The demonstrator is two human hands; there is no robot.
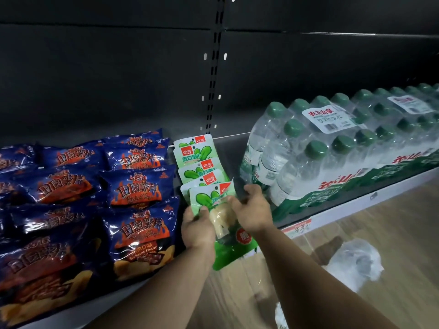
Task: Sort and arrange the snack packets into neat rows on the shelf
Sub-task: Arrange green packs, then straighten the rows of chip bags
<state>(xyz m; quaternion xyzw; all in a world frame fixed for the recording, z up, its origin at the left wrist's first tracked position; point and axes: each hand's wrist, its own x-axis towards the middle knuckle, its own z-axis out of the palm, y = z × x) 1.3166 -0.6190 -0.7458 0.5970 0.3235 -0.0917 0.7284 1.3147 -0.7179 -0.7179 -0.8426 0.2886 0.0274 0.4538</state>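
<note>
Right then, both hands were on the same green packet (228,224) at the front edge of the shelf (351,205). The left hand (198,227) gripped its left side, fingers curled over the edge near the top. The right hand (251,210) pinched the packet's upper right corner, thumb and fingers closed on the wrapper. That packet sat tilted, its lower end hanging out past the shelf front, with a pale snack showing through the clear window in the middle.

Behind it ran a row of matching green packets (197,160), overlapping one another and leading back toward the rear wall of the shelf. The held packet lay at the near end of that row, touching the one behind it.

To the left, blue crisp bags (135,186) filled the shelf in rough rows, flame lettering up, the nearest column just beside the left hand. To the right stood a shrink-wrapped pack of water bottles (332,150) with green caps, close to the right hand and apart from the green row.

Down below, a crumpled clear plastic bag (354,262) lay on the wooden floor (392,222)
</note>
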